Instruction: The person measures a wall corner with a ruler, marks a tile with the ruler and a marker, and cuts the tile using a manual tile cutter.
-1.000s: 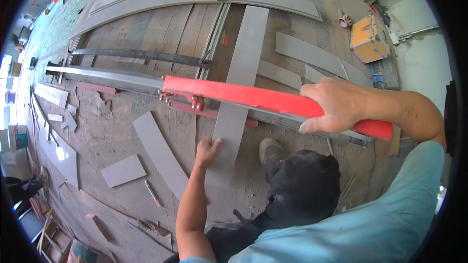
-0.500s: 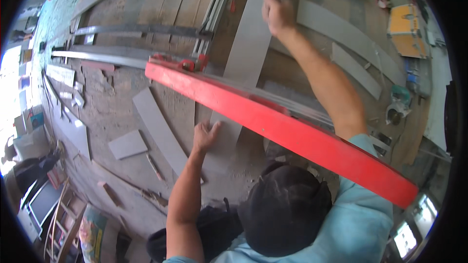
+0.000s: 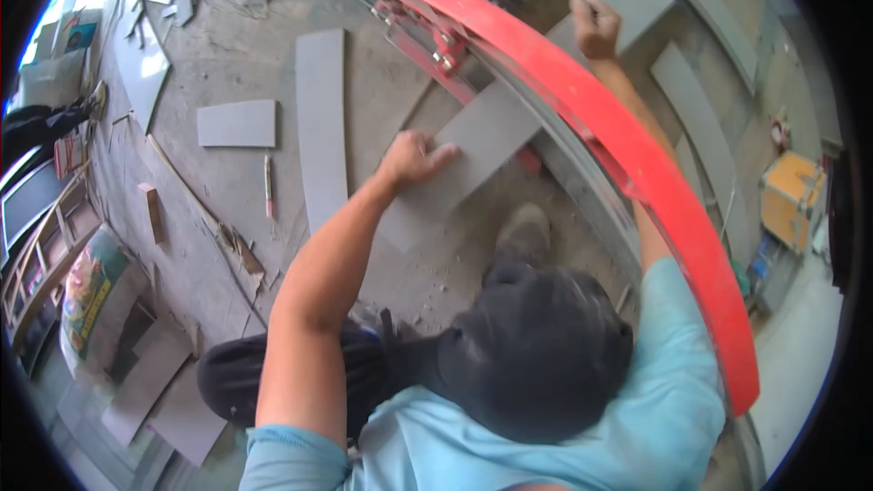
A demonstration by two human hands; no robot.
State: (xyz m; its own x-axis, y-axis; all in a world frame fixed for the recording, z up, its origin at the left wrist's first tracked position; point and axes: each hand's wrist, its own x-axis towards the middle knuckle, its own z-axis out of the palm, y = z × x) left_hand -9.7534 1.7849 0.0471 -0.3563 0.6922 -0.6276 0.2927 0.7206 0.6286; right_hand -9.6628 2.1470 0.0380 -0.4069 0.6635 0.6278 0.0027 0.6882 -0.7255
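Note:
A long grey tile plank slants from the middle of the floor to the upper right, passing under a metal rail. My left hand is at its near left edge, fingers curled and thumb laid over the top. Further along, my right hand is closed like a fist over the plank's far part; what is inside its fingers, if anything, is hidden. Between my hands, a long red bar runs along the rail and crosses in front of my right forearm. A small red carriage with bolts sits near its upper end.
To the left lie another grey strip, a short grey piece and a marker-like stick. More strips and a yellow box are on the right. My boot stands by the plank; a printed sack leans at lower left.
The view has turned, so the plank now slants to the right and the red bar stands steeper. Both hands stay by the plank; the right one remains closed.

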